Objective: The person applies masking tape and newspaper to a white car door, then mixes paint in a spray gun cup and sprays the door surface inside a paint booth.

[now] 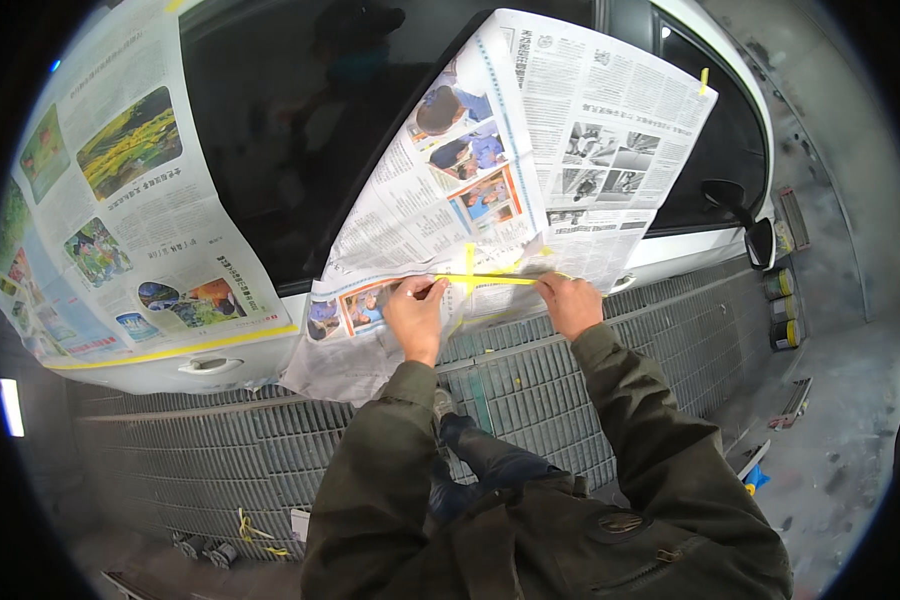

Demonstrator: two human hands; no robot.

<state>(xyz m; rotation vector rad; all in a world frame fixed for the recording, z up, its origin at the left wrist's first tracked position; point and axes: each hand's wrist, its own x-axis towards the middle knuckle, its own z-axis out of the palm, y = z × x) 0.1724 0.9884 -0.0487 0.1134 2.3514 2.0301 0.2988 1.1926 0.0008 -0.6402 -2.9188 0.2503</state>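
Observation:
A strip of yellow masking tape (510,281) runs nearly level between my two hands, across newspaper sheets (610,110) on the white car's side. My left hand (416,318) is closed in a pinch at the strip's left end, over a lower flap of newspaper with colour photos. Closed fingers of my right hand (573,304) hold the strip's other end, near the lower right part of the newspaper. A short upright piece of yellow tape (470,262) crosses the strip. Whether the strip touches the paper along its length, I cannot tell.
More newspaper (170,215) covers the car's left part, edged with yellow tape. Dark window glass (270,130) shows between the sheets. The side mirror (760,243) sticks out at the right. Floor grating (530,400) lies underfoot, with several cans (785,308) at the far right.

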